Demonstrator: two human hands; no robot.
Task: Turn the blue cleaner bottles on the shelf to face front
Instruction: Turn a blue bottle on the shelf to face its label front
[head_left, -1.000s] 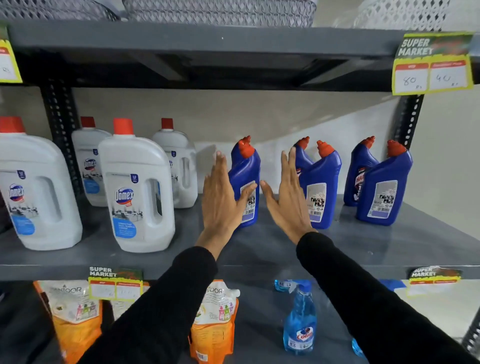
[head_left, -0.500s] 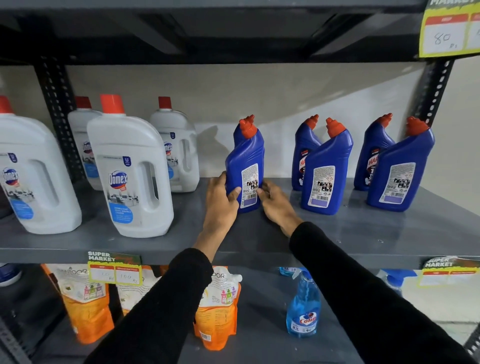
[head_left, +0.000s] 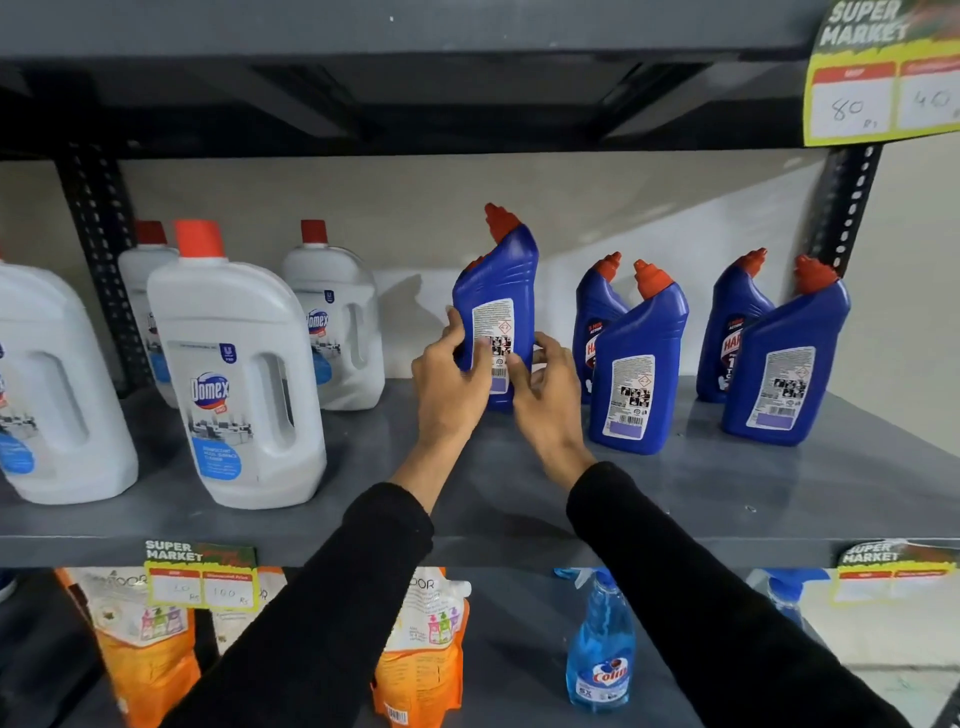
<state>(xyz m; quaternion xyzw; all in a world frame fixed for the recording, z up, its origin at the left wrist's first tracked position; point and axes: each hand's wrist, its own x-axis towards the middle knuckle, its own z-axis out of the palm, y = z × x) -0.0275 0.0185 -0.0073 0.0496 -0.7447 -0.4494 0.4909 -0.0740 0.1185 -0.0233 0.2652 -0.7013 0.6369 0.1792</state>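
A blue cleaner bottle (head_left: 498, 291) with an orange-red cap stands at the middle of the grey shelf (head_left: 675, 499), its white back label towards me. My left hand (head_left: 449, 384) grips its lower left side and my right hand (head_left: 543, 389) its lower right side. To the right stand two more blue bottles (head_left: 641, 364) (head_left: 787, 358) showing back labels. Behind each of them stands another blue bottle (head_left: 597, 306) (head_left: 732, 312) with its red front label partly visible.
Large white Domex jugs (head_left: 234, 374) fill the shelf's left half. Yellow price tags (head_left: 202, 577) hang on the shelf edge. On the shelf below are orange pouches (head_left: 421, 654) and a blue spray bottle (head_left: 600, 649). A dark upper shelf (head_left: 415, 31) sits close overhead.
My hands went from open in front of the bottle to gripping its base on both sides. The bottle now looks raised, with its back label squarer to me.
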